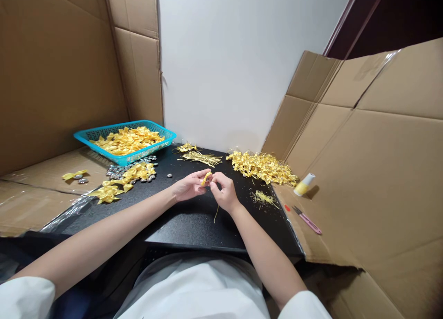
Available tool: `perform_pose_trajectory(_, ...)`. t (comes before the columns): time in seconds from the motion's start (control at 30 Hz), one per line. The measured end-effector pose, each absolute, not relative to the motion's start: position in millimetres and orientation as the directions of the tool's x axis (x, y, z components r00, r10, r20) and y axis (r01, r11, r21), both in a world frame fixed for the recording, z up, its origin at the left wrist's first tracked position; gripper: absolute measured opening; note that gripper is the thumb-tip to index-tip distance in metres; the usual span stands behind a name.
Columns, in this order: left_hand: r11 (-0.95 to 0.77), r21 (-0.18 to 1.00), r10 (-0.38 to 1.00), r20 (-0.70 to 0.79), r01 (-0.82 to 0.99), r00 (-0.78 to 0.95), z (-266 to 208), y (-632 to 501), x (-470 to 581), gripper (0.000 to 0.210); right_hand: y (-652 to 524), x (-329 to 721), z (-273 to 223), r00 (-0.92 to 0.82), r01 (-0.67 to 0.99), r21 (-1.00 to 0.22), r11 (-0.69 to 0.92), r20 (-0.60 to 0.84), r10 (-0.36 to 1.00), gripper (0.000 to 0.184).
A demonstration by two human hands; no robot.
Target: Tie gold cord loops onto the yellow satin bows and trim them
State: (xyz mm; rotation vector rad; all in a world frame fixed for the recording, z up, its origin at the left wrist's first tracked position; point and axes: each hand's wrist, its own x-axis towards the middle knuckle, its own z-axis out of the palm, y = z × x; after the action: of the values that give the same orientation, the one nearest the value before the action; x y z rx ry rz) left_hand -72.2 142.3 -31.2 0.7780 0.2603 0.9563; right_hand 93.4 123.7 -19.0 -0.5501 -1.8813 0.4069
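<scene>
Above the black table, my left hand (190, 186) pinches a small yellow ribbon bow (206, 178) between thumb and fingers. My right hand (224, 189) is closed at the bow's right side, its fingertips on a thin gold cord (217, 213) whose loose end hangs below the hand. How the cord meets the bow is hidden by my fingers. Beyond my hands lies a bundle of cut gold cords (201, 159). A pile of finished-looking yellow bows with gold cord (263, 166) is at the right rear.
A blue basket (124, 158) of yellow bows stands at the left rear, with silver beads (119, 171) and loose bows (108, 193) before it. Cord scraps (263, 197), pink thread snips (308, 221) and a yellow-white thread spool (304, 185) lie right. Cardboard walls (387, 171) flank the table.
</scene>
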Motion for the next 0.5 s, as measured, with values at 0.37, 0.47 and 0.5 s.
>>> perform_pose_trajectory(0.37,0.276,0.752,0.842,0.111,-0.599,0.527,-29.7,144.2,-73.7,0.036,131.5,99.5,-19.3,-0.373,0.269,-0.456,0.849,0.763,0.528,0.015)
perform_pose_trajectory(0.47,0.224,0.79,0.865,0.107,-0.57,0.49,-33.0,147.6,-73.7,0.036,136.5,99.3,-23.5,-0.327,0.278,-0.481,0.831,0.766,0.553,0.012)
perform_pose_trajectory(0.5,0.207,0.802,0.872,0.108,-0.56,0.477,-33.9,148.7,-73.7,0.037,137.9,99.0,-25.1,-0.313,0.276,-0.493,0.825,0.765,0.562,0.012)
